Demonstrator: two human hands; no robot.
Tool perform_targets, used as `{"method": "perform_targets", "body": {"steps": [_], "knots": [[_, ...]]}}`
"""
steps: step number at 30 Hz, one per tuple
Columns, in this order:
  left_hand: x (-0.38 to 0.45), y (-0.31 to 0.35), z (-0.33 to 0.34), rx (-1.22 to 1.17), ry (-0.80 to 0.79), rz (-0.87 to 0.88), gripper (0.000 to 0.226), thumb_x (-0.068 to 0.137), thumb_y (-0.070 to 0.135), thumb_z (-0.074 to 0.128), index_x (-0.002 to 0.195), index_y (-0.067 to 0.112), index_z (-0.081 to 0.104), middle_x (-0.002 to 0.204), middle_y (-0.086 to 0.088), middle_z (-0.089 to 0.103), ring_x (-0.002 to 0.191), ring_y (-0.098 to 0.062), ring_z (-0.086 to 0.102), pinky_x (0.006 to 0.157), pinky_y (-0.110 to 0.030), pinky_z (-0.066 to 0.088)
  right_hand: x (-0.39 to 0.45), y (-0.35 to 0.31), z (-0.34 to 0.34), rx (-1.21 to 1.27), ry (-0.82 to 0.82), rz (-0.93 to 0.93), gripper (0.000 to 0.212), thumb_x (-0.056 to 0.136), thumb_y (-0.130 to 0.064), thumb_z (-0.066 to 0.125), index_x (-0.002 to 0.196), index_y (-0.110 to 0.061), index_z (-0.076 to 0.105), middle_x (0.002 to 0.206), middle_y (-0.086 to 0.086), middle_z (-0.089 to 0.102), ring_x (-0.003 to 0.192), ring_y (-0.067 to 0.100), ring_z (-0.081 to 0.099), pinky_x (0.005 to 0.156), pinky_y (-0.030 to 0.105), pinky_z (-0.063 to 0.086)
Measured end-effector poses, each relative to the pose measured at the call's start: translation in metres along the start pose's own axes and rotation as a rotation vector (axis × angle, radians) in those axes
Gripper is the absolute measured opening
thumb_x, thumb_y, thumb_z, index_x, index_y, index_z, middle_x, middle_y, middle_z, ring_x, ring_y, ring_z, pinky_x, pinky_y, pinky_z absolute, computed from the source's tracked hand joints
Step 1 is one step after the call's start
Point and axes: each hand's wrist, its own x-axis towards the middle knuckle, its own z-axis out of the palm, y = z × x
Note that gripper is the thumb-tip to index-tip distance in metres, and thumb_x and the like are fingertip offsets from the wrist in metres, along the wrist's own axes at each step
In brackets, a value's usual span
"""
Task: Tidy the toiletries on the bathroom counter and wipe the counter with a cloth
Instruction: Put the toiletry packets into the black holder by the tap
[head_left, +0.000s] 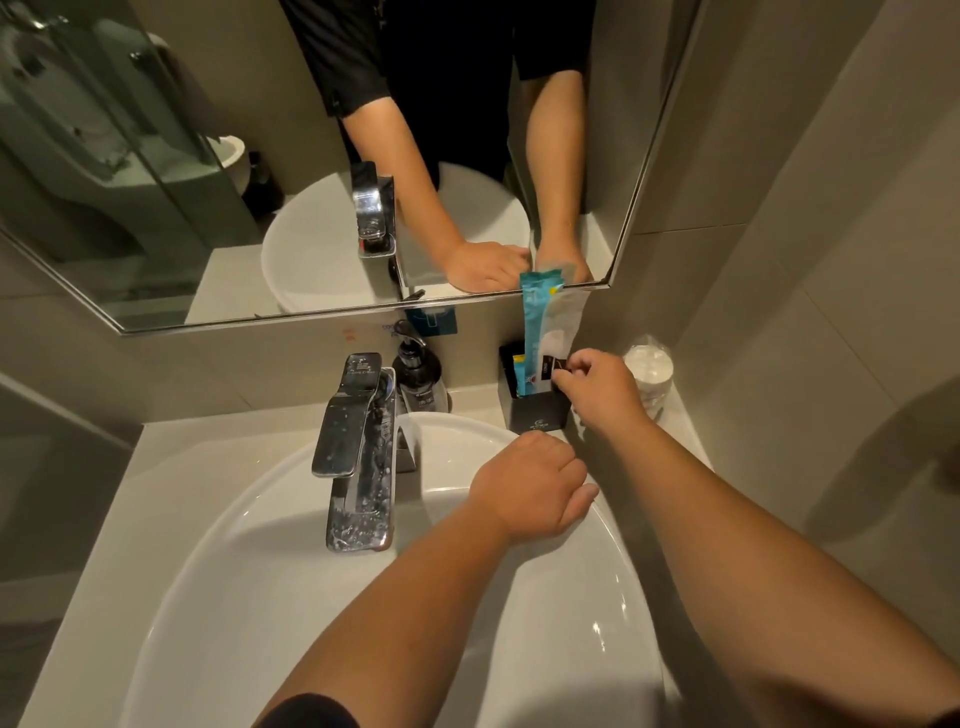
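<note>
A: Fingers (563, 375) of the right hand (602, 392) are pinching narrowly at the top of a small dark sachet (546, 370) that is standing in the black holder (537, 410).

B: And the left hand (532, 483)?

A: It is hanging over the far rim of the white basin (249, 587), knuckles up, fingers curled loosely downward. Whether they are holding anything, I cannot tell.

B: Where is the holder sitting?

A: It is sitting on the pale bench (171, 457) behind the basin, toward the right corner, close under the mirror (208, 156). 1 tall teal and white packet (543, 322) is sticking up out of it, leaning against the mirror's lower edge, and a smaller blue and yellow packet (519, 364) is tucked in beside it.

B: What else is on the bench?

A: 1 dark pump bottle (418, 371) is standing left of the holder, just behind the chrome tap (358, 447). To the right of the right hand, a wrapped cup (648, 371) is standing in the corner near the wall.

B: And the mirror?

A: It is reflecting both forearms, the tap and the basin.
</note>
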Motion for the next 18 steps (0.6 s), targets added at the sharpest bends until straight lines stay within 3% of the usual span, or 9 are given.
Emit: {"method": "perform_targets", "body": {"steps": [2, 6, 11, 14, 18], "knots": [[0.000, 0.000, -0.001, 0.005, -0.002, -0.002, 0.043, 0.096, 0.035, 0.036, 0.075, 0.009, 0.063, 0.069, -0.008, 0.059, 0.067, -0.026, 0.051, 0.075, -0.039, 0.044, -0.001, -0.001, 0.000, -0.016, 0.013, 0.003, 0.011, 0.085, -0.021, 0.066, 0.092, -0.016, 0.060, 0.075, -0.002, 0.055, 0.072, 0.020, 0.053, 0.061, 0.033, 0.048], [-0.001, 0.001, 0.000, 0.007, -0.008, -0.004, 0.041, 0.096, 0.034, 0.039, 0.076, 0.008, 0.063, 0.070, -0.009, 0.060, 0.069, -0.028, 0.052, 0.075, -0.038, 0.042, -0.004, -0.002, -0.006, 0.005, -0.004, 0.035, 0.037, 0.084, -0.027, 0.068, 0.117, -0.017, 0.055, 0.091, 0.003, 0.057, 0.084, 0.024, 0.059, 0.072, 0.043, 0.056], [-0.003, 0.000, -0.002, 0.001, -0.079, -0.037, 0.040, 0.097, 0.036, 0.039, 0.083, 0.009, 0.064, 0.079, -0.008, 0.063, 0.077, -0.027, 0.053, 0.084, -0.039, 0.040, -0.015, 0.000, -0.027, 0.076, 0.018, 0.010, 0.034, 0.085, -0.032, 0.064, 0.115, -0.018, 0.059, 0.080, -0.005, 0.055, 0.076, 0.021, 0.057, 0.074, 0.044, 0.055], [-0.002, 0.003, -0.008, -0.040, -0.126, -0.091, 0.038, 0.098, 0.037, 0.038, 0.097, 0.010, 0.064, 0.096, -0.008, 0.064, 0.092, -0.025, 0.054, 0.099, -0.039, 0.035, -0.035, 0.006, -0.043, -0.206, 0.102, -0.127, 0.030, 0.088, -0.033, 0.057, 0.112, -0.017, 0.063, 0.100, -0.002, 0.064, 0.087, 0.020, 0.059, 0.074, 0.033, 0.048], [-0.012, 0.015, -0.026, -0.040, -0.042, -0.233, 0.033, 0.094, 0.032, 0.043, 0.109, 0.007, 0.059, 0.109, -0.012, 0.061, 0.101, -0.027, 0.053, 0.097, -0.038, 0.036, -0.069, 0.018, -0.058, -0.477, 0.079, -0.224, 0.037, 0.091, -0.035, 0.051, 0.120, -0.015, 0.061, 0.124, 0.008, 0.061, 0.111, 0.028, 0.054, 0.086, 0.036, 0.044]]}}
